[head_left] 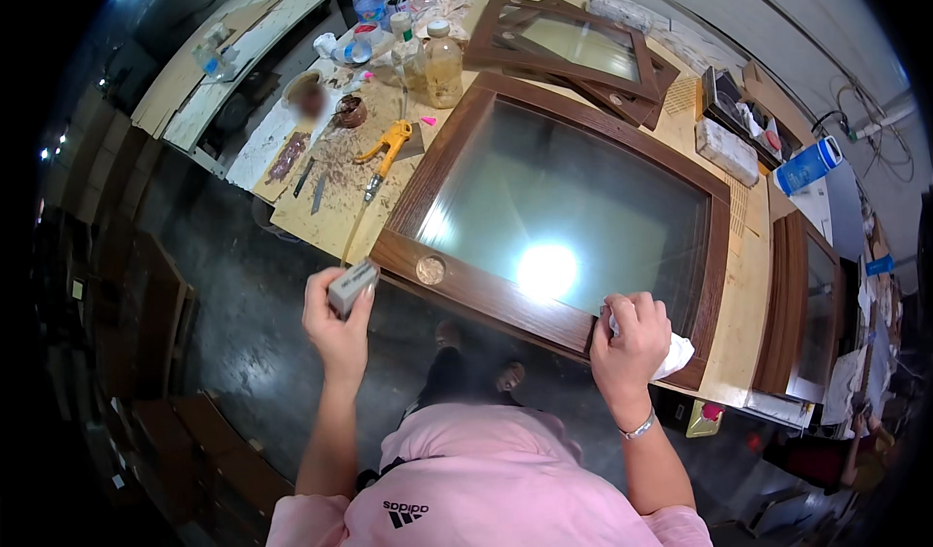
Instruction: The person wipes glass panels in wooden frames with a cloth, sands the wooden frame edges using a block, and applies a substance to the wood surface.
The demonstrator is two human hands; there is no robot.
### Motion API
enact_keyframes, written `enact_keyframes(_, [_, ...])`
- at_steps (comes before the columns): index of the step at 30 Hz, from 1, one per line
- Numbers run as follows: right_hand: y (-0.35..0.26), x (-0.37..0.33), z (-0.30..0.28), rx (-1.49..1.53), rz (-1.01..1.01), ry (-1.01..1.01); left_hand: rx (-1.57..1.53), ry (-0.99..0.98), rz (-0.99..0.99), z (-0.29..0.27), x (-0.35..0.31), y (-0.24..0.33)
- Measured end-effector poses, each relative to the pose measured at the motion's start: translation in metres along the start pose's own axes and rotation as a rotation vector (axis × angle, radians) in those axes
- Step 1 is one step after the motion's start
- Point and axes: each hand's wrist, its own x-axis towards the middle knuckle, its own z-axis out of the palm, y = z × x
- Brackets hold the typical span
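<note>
A wood-framed glass door [505, 312] lies flat on the workbench in front of me, with a round recess in its near left corner. My left hand [333, 322] is closed around a grey block [353, 288], which looks like a sanding sponge. It hovers just off the near left corner of the frame. At the near right, my right hand [630, 348] grips a white cloth [675, 356] and rests on the near rail of the frame. The cloth bulges out beside the palm, and the fingers hide the rest of it. A bright light reflects in the glass.
An orange air gun [391, 146] with a hose lies left of the door, near a brown pot [350, 112] and several bottles [443, 66]. More framed doors [564, 47] are stacked behind. A white wrapped block [727, 153] and a blue canister [808, 166] sit right.
</note>
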Motion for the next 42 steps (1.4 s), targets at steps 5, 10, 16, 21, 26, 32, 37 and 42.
enact_keyframes(5, [0.000, -0.001, -0.002, 0.012, -0.004, 0.006, 0.162, -0.390, 0.371, 0.028, -0.045, 0.039])
enact_keyframes(10, [0.002, -0.003, -0.003, 0.039, -0.014, -0.001, -0.025, -0.135, -0.036, 0.011, -0.014, 0.020])
enact_keyframes(16, [0.000, -0.003, -0.001, 0.029, 0.002, 0.005, 0.138, -0.382, 0.323, 0.039, -0.039, 0.054])
enact_keyframes(21, [0.003, -0.004, 0.000, 0.002, 0.005, 0.022, 0.092, -0.293, 0.108, 0.021, -0.001, 0.050])
enact_keyframes(26, [-0.001, -0.002, -0.001, -0.016, 0.024, 0.019, 0.102, -0.439, 0.275, 0.030, -0.022, 0.049])
enact_keyframes(32, [-0.002, 0.000, -0.005, -0.016, 0.049, -0.003, -0.855, -0.714, -0.804, 0.030, -0.035, 0.037])
enact_keyframes(37, [-0.003, 0.001, -0.006, -0.008, 0.068, -0.002, -1.070, -0.725, -0.936, 0.016, -0.017, 0.029])
enact_keyframes(42, [-0.004, 0.001, -0.004, -0.003, 0.069, 0.012, -0.507, -0.394, -0.371, 0.010, 0.019, 0.033])
